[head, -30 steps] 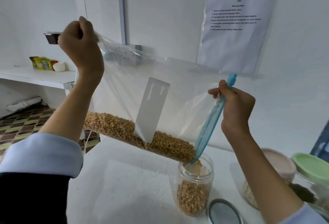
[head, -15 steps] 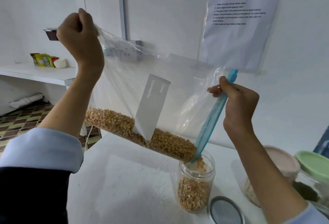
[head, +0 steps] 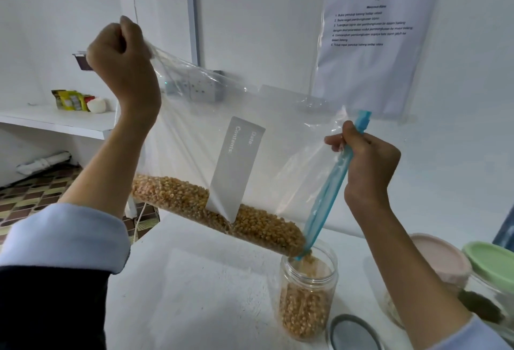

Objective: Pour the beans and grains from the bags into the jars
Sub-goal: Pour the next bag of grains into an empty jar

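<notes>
- Bare white table (head: 194,294) fills the lower centre; the open jar (head: 307,294) stands at lower right, its loose lid (head: 353,333) just beside it, two capped jars (head: 445,260) crowding the right edge.
- Left hand (head: 122,57), upper left, fisted round the clear bag (head: 194,132) corner, lifting it high.
- Right hand (head: 367,163) pinches the blue zip strip (head: 328,194); kernels (head: 222,216) slide along the bag's low edge and spill into the jar mouth.
</notes>
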Motion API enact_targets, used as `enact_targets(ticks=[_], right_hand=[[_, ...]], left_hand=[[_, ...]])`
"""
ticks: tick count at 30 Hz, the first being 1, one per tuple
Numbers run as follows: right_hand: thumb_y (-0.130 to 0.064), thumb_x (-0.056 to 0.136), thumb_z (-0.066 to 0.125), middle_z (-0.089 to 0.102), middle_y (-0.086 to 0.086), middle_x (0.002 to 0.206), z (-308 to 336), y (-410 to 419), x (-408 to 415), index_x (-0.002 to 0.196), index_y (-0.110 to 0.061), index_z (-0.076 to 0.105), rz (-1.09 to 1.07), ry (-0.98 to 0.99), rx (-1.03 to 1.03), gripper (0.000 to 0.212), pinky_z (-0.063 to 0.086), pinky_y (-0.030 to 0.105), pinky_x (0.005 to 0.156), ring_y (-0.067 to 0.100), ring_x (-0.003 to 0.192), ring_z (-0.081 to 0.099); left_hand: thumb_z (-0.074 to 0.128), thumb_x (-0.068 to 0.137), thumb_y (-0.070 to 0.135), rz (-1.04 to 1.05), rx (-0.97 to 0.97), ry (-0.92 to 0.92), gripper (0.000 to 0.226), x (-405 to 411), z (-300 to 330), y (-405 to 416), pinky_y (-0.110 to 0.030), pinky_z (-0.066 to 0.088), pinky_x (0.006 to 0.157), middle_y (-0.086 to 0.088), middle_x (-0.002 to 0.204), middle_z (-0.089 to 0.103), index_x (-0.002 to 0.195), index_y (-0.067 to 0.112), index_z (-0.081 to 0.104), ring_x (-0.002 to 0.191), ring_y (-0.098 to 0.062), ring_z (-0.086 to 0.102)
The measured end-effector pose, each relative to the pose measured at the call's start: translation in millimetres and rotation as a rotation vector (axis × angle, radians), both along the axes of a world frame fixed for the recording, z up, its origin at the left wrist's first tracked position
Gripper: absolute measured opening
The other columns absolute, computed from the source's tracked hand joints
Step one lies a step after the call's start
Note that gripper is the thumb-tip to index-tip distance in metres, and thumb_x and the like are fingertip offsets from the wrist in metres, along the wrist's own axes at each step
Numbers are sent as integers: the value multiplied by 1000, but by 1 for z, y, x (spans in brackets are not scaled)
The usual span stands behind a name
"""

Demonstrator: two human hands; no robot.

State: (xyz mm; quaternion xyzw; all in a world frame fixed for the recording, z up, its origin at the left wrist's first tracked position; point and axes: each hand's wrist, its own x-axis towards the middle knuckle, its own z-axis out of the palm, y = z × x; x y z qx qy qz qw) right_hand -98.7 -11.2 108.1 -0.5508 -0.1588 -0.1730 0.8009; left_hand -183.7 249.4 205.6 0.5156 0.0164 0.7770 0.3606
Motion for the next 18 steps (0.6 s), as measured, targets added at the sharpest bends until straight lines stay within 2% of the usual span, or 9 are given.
enact_targets(ticks=[5,8,13,16,18], right_hand=[[-21,91,62,68,-13,59,2,2,2,66,-18,68,27,10,-31,25,49,18,75,5,65,62],[-22,92,61,68,-13,59,5,-2,4,66,-19,67,19,-3,-21,27,49,19,76,5,65,62],[-22,91,62,69,-12,59,3,-5,3,64,-19,66,29,-10,-43,27,51,22,79,8,66,62],[-21,91,62,68,-11,58,4,-7,2,66,-16,68,60,-26,-72,26,49,12,70,3,61,61],[-20,91,62,68,-11,58,4,-8,2,64,-16,67,31,-32,-49,27,49,13,70,4,60,61]], left_hand=[[43,80,20,14,10,8,39,-1,1,-1,-23,20,49,4,41,25,49,14,20,43,-9,22],[43,80,18,1,2,-8,40,-2,1,-2,-21,20,49,12,38,25,46,19,22,42,-8,21],[43,82,14,-14,5,-4,42,-2,1,-6,-18,22,49,13,33,27,45,21,24,40,-4,24],[44,82,14,-12,-2,-10,42,-3,2,-5,-19,22,49,11,34,27,45,21,24,41,-4,23],[43,81,16,-16,-3,-16,42,-5,4,-4,-20,21,49,12,36,25,46,21,22,41,-5,23]])
